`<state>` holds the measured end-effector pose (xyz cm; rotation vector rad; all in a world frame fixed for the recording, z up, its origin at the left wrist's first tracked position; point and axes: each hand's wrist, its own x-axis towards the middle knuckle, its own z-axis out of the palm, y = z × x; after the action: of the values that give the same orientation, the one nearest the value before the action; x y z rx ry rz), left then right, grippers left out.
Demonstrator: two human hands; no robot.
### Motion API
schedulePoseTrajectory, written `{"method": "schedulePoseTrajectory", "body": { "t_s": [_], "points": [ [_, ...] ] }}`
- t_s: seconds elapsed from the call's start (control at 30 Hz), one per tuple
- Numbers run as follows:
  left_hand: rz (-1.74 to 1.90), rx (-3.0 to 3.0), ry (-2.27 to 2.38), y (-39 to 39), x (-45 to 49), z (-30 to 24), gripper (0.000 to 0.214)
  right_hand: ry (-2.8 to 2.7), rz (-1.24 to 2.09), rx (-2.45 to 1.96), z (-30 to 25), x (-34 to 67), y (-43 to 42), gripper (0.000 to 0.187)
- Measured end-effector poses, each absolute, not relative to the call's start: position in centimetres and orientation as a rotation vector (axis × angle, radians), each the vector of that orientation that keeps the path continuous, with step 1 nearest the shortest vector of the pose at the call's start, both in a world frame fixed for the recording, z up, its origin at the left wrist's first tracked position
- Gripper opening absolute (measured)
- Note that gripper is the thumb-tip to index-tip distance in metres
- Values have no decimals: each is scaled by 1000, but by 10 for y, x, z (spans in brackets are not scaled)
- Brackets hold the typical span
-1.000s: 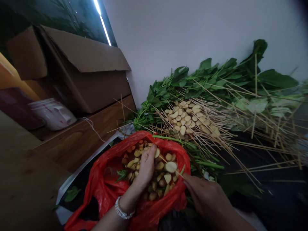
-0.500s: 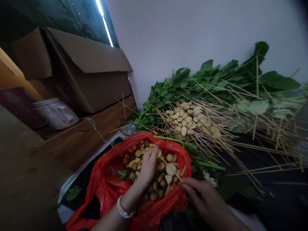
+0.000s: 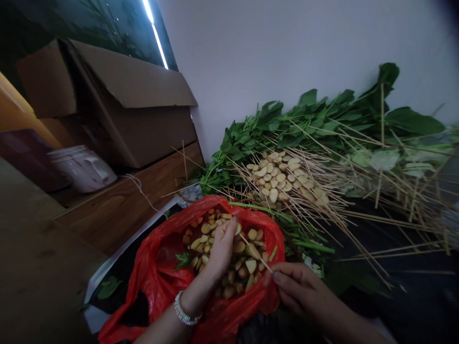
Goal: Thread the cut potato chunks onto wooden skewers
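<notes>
A thin wooden skewer (image 3: 266, 265) slants across the open mouth of a red plastic bag (image 3: 158, 258). My right hand (image 3: 301, 286) pinches its near end at the bag's right rim. A potato slice (image 3: 253, 251) sits partway along the skewer, seen narrow and tilted. At the skewer's far end, my left hand (image 3: 222, 246) has its thumb and fingers closed on another pale slice (image 3: 238, 229). Below the hands, the bag holds many cut potato pieces (image 3: 251, 265), with some orange pieces at its far left.
Behind the bag lie skewered potato slices (image 3: 276, 174) among many loose skewers (image 3: 322, 186). Leafy green stalks (image 3: 287, 119) line the white wall. At left are a cardboard box (image 3: 143, 129) and a white jug (image 3: 84, 169) on a wooden surface (image 3: 143, 200).
The slice on the skewer has turned from showing its round face to a narrow, tilted side. My right hand has shifted and rolled slightly; my left hand stays in place.
</notes>
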<state>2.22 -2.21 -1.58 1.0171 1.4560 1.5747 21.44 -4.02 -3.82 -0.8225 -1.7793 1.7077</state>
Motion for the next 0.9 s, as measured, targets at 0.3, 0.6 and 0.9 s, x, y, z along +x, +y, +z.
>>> {"method": "schedulePoseTrajectory", "body": {
  "t_s": [0.3, 0.6, 0.9],
  "points": [
    [1604, 1114, 1522, -23, 23, -16, 51, -2255, 240, -775, -43, 222, -44, 35],
    [1553, 1070, 1428, -23, 23, -17, 48, -1586, 1987, -778, -30, 213, -39, 43],
    [1574, 1101, 1493, -24, 21, -20, 52, -2168, 760, -796, -36, 217, -46, 30]
  ]
}}
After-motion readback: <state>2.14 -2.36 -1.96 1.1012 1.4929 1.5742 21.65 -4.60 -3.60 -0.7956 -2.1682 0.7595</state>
